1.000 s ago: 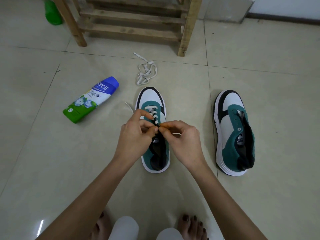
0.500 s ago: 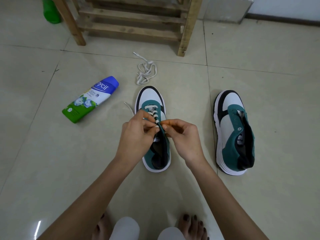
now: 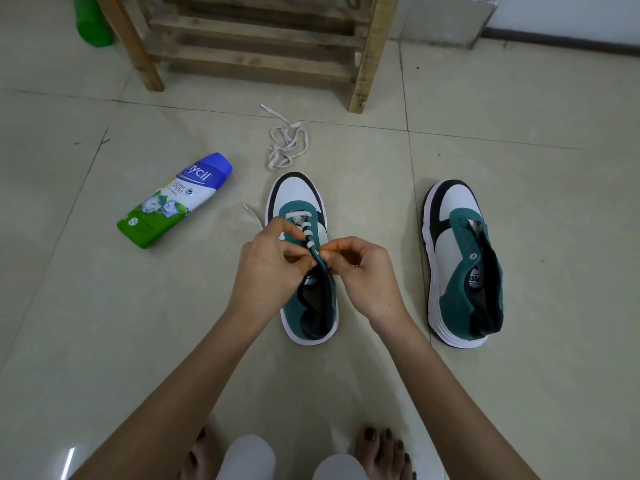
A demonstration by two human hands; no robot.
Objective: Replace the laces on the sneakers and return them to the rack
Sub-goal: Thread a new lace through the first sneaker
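A green, white and black sneaker point(image 3: 296, 195) stands on the floor tiles in front of me, toe pointing away. A white lace point(image 3: 304, 225) crosses its lower eyelets, and one loose end trails off to the left. My left hand point(image 3: 270, 268) pinches the lace at the sneaker's left eyelet row. My right hand point(image 3: 367, 275) pinches the right eyelet flap beside it. The second sneaker point(image 3: 460, 265) sits to the right with no lace in it. A loose white lace point(image 3: 287, 143) lies bunched on the floor beyond the first sneaker.
The wooden rack point(image 3: 256, 39) stands at the back, its legs on the floor. A green and blue powder bottle point(image 3: 173, 202) lies on its side to the left. A green container point(image 3: 91, 24) sits behind the rack's left leg. My bare feet are at the bottom edge.
Both hands stayed at the middle eyelets of the laced sneaker, with small finger shifts along the lace. The sneakers, bottle and loose lace have not moved.
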